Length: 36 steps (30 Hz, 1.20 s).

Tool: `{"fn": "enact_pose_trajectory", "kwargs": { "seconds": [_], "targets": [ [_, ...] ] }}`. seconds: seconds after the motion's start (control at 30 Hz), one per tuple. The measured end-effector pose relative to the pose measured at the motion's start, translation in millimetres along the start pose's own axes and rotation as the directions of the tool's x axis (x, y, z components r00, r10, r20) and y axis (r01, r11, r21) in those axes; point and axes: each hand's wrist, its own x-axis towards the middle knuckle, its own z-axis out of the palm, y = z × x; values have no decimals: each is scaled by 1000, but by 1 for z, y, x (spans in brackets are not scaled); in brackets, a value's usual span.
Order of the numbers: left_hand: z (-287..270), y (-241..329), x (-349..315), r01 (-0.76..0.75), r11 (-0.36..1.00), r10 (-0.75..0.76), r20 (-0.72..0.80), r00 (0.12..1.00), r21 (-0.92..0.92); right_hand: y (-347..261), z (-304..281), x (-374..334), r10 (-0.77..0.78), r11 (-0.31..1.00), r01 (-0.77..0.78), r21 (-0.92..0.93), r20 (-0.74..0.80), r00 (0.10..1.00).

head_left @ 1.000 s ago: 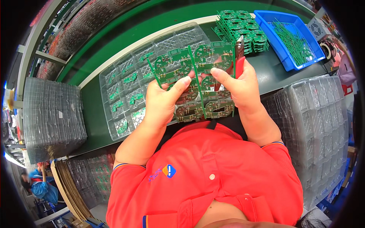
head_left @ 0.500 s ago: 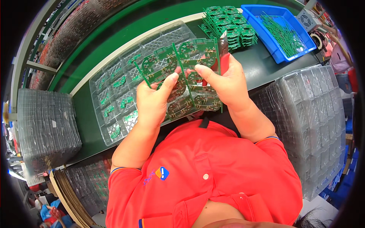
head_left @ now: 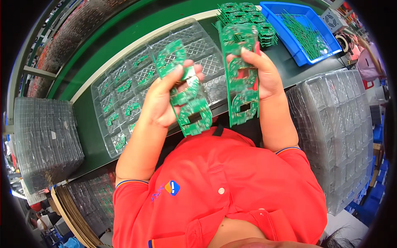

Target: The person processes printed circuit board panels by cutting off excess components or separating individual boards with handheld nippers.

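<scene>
My left hand [head_left: 159,101] is closed around a strip of green circuit boards [head_left: 194,112] joined end to end and tilted. To its right, my right hand [head_left: 268,76] grips a second circuit board strip [head_left: 237,99], held nearly upright, with long green edge rails on it. Red-handled pliers [head_left: 257,46] are also in the right hand, mostly hidden behind the strip and fingers. Beneath the hands lies a clear compartment tray [head_left: 211,68], with small green boards [head_left: 124,86] in several pockets on its left side. Both strips are slightly blurred.
At the back stands a stack of green board panels [head_left: 242,7]. Beside it a blue bin [head_left: 297,56] holds thin green strips [head_left: 304,35]. Stacked clear trays rise at the left [head_left: 47,140] and right [head_left: 331,136]. A green conveyor [head_left: 107,49] runs along the far side.
The single panel held between both hands has come apart into two strips. My hands have moved apart, one strip in each, and the pliers stay in my right hand.
</scene>
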Motion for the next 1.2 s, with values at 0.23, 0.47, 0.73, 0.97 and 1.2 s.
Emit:
{"fn": "enact_pose_trajectory", "kwargs": {
  "seconds": [0.23, 0.47, 0.73, 0.97, 1.2],
  "targets": [
    [-38, 3, -6, -1, 970, 22, 82, 996, -243, 7, -81, -32, -246, 938, 341, 56, -585, 773],
    [-21, 2, -18, -223, 971, 230, 79, 970, -90, 17, -120, -38, -371, 909, 405, -102, -641, 672],
    [-37, 2, -38, -303, 839, 286, 107, 952, 452, 18, -91, -68, -486, 823, 105, -559, -595, 640],
    [-3, 22, -27, -368, 117, -191, 385, 903, 922, 9, -19, -55, -366, 590, 284, -756, 64, 929],
    [4, 36, -12, -517, -73, -332, 468, 819, 853, 31, 11, -28, 304, 555, 145, -819, 362, 881]
  ]
}}
